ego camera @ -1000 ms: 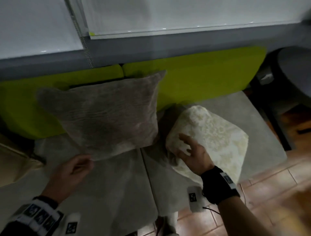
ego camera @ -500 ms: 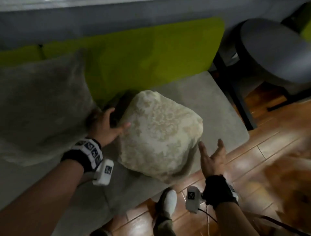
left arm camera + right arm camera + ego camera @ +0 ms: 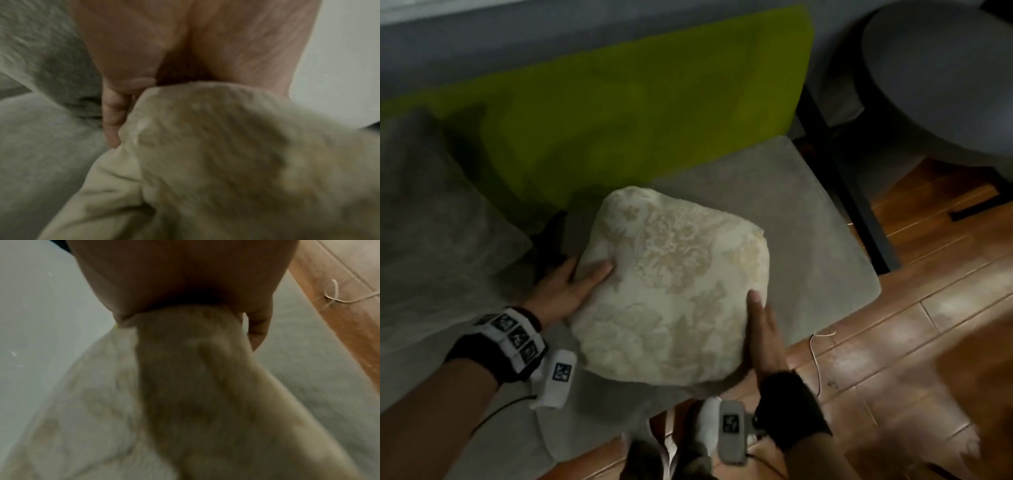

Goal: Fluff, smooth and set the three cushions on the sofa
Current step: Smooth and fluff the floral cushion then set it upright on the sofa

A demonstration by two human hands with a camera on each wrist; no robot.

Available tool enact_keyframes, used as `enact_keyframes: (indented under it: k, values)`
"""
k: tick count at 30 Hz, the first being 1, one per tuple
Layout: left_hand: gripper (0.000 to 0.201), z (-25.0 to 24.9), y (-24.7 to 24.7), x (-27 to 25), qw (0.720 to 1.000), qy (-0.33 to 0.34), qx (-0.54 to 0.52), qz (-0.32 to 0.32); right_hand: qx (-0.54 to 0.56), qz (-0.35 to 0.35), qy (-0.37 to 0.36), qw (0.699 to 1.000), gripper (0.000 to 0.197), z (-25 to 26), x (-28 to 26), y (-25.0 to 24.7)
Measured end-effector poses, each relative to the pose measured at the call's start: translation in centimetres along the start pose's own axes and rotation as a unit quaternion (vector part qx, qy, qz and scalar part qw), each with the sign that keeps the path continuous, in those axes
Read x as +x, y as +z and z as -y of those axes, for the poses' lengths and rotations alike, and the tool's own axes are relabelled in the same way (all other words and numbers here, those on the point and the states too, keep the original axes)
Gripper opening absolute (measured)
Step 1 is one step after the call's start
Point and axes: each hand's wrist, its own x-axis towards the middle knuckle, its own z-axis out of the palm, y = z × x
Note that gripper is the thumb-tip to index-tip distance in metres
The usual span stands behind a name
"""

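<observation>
A cream floral cushion lies on the grey sofa seat, in front of the green backrest. My left hand grips its left edge, thumb on top and fingers behind it. My right hand clasps its right edge near the seat's front. In the left wrist view the cushion is wedged between thumb and fingers. The right wrist view shows the cushion the same way in the fork of my right hand. A grey-brown cushion leans at the left. No third cushion is in view.
A dark round seat on a black frame stands just right of the sofa. Wooden floor runs along the sofa's front, with a thin white cord on it. My feet stand close to the sofa's front edge.
My left hand left the grey-brown cushion and took the cream cushion's left edge. My right hand let go, swung out wide, then came back onto its right edge. My view turned right.
</observation>
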Motion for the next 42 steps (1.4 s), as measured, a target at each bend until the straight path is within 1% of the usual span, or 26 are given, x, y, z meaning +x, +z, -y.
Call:
enact_keyframes:
  k: [2, 4, 6, 8, 10, 12, 14, 16, 17, 20, 22, 23, 25, 27, 29, 30, 31, 33, 34, 35, 37, 38, 39, 40, 41, 42]
  values:
    - [0.083, -0.2, 2.2, -1.8, 0.998, 0.025, -0.059, 0.023, -0.022, -0.023, -0.026, 0.999, 0.062, 2.9, 2.0, -2.6]
    - [0.082, 0.1, 4.9, -3.1, 0.990, 0.049, -0.122, 0.041, -0.056, -0.013, -0.044, 0.997, 0.064, 5.7, 4.6, -5.1]
    - [0.080, 0.6, 7.9, -4.0, 0.983, 0.062, -0.170, 0.025, -0.090, 0.012, -0.041, 0.995, 0.070, 8.4, 6.9, -6.7]
    - [0.084, 0.9, 10.3, -4.4, 0.975, 0.047, -0.216, 0.004, -0.133, 0.016, -0.030, 0.991, 0.071, 10.0, 9.3, -7.3]
    - [0.100, 1.4, 11.8, -3.6, 0.970, 0.053, -0.236, 0.000, -0.186, 0.027, -0.032, 0.982, 0.073, 10.4, 11.6, -6.9]
    - [0.108, 2.3, 12.1, -2.3, 0.968, 0.058, -0.242, -0.014, -0.242, 0.058, -0.048, 0.967, 0.076, 9.6, 13.4, -6.4]
    - [0.110, 3.4, 12.0, -1.2, 0.968, 0.054, -0.245, -0.006, -0.281, 0.061, -0.049, 0.956, 0.071, 9.0, 13.8, -5.9]
    - [0.108, 4.0, 11.8, -1.1, 0.967, 0.056, -0.247, 0.013, -0.298, 0.051, -0.048, 0.952, 0.068, 8.4, 13.4, -5.9]
    - [0.102, 4.3, 11.7, -1.2, 0.966, 0.064, -0.250, 0.019, -0.310, 0.046, -0.049, 0.948, 0.068, 8.3, 12.9, -6.1]
    - [0.071, 5.6, 11.1, -1.6, 0.972, 0.070, -0.226, 0.008, -0.387, 0.030, -0.078, 0.918, 0.063, 8.2, 11.5, -7.2]
    - [0.055, 6.5, 10.8, -1.8, 0.972, 0.044, -0.229, -0.032, -0.411, -0.018, -0.140, 0.901, 0.060, 8.0, 10.9, -8.7]
    - [0.043, 7.1, 10.6, -1.9, 0.970, 0.027, -0.235, -0.053, -0.405, -0.041, -0.176, 0.896, 0.056, 7.8, 10.5, -9.6]
    - [0.019, 8.0, 10.6, -2.3, 0.966, 0.005, -0.246, -0.075, -0.378, -0.070, -0.242, 0.891, 0.040, 6.9, 10.0, -11.2]
    - [0.021, 8.8, 11.1, -2.7, 0.971, -0.025, -0.227, -0.067, -0.348, -0.075, -0.266, 0.896, 0.024, 5.8, 9.9, -12.5]
    - [0.021, 9.1, 12.2, -3.1, 0.975, -0.042, -0.212, -0.050, -0.331, -0.063, -0.270, 0.902, 0.015, 4.7, 10.5, -13.1]
    - [0.017, 9.1, 13.0, -3.4, 0.973, -0.048, -0.222, -0.046, -0.323, -0.051, -0.270, 0.906, 0.011, 4.2, 11.0, -13.2]
    - [0.012, 8.9, 13.8, -3.7, 0.969, -0.050, -0.235, -0.048, -0.314, -0.036, -0.261, 0.912, 0.011, 3.8, 11.7, -13.1]
    - [0.011, 8.1, 15.7, -4.1, 0.954, -0.045, -0.288, -0.067, -0.296, -0.002, -0.223, 0.929, 0.018, 3.2, 13.1, -12.9]
    - [0.009, 7.4, 16.6, -4.4, 0.937, -0.053, -0.337, -0.079, -0.287, 0.006, -0.201, 0.937, 0.021, 3.0, 13.6, -12.9]
    - [0.010, 6.6, 17.3, -4.7, 0.914, -0.079, -0.384, -0.101, -0.271, 0.010, -0.178, 0.946, 0.024, 2.9, 14.2, -13.0]
    - [0.018, 5.4, 18.5, -5.2, 0.866, -0.127, -0.465, -0.135, -0.213, 0.039, -0.128, 0.968, 0.021, 2.7, 15.2, -13.0]
    - [0.020, 5.0, 19.3, -5.5, 0.849, -0.144, -0.491, -0.133, -0.191, 0.064, -0.095, 0.975, 0.019, 2.5, 15.5, -13.0]
    - [0.021, 4.4, 20.0, -5.8, 0.843, -0.153, -0.502, -0.116, -0.171, 0.093, -0.055, 0.979, 0.020, 2.3, 15.8, -13.0]
    - [0.024, 4.2, 20.8, -5.9, 0.845, -0.161, -0.501, -0.099, -0.147, 0.125, -0.011, 0.981, 0.021, 2.1, 16.0, -13.0]
    - [0.029, 3.9, 21.8, -6.1, 0.857, -0.176, -0.476, -0.092, -0.127, 0.154, 0.028, 0.979, 0.023, 2.0, 16.0, -13.0]
    - [0.035, 3.6, 22.5, -5.9, 0.863, -0.197, -0.452, -0.106, -0.112, 0.180, 0.054, 0.976, 0.025, 1.9, 16.2, -13.0]
